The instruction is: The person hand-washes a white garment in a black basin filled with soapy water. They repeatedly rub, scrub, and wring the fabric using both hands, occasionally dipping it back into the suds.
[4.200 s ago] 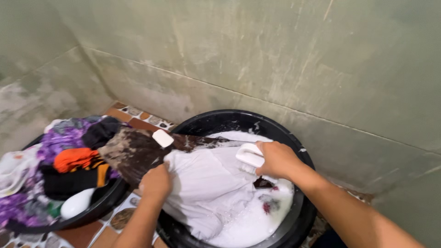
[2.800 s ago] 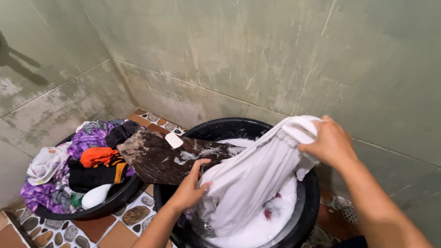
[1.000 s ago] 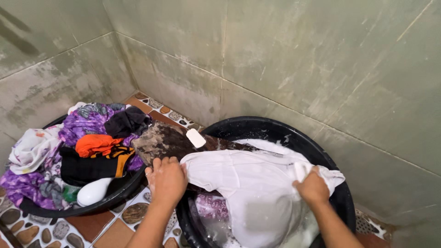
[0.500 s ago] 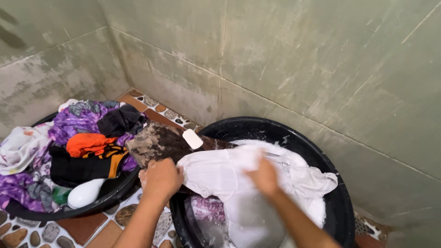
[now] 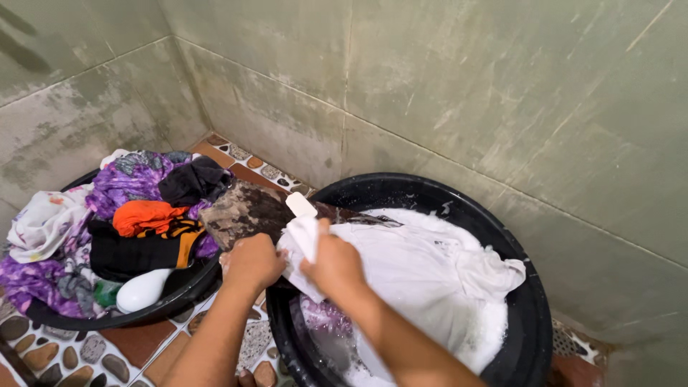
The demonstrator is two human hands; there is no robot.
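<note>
A wet white garment [image 5: 430,265] lies spread over a dark wooden board [image 5: 247,211] and a black basin [image 5: 502,236] of sudsy water. My left hand [image 5: 251,261] is closed on the garment's left edge and presses it against the board. Right beside it, my right hand [image 5: 333,266] is closed around a white piece that looks like the scrub brush [image 5: 303,238], resting on the garment's left part. A white bar of soap [image 5: 301,204] sits on the board just above both hands. A purple patterned cloth [image 5: 322,315] shows in the water under the garment.
A second black basin [image 5: 179,287] at the left is heaped with purple, orange, black and white clothes, with a white bottle [image 5: 143,289] at its front. Greenish tiled walls close in behind and left. The floor [image 5: 79,351] has pebble-patterned tiles.
The garment was lifted out, turned and laid flat over the board and basin. My right hand has swept from the garment's right edge over to the left, next to my left hand.
</note>
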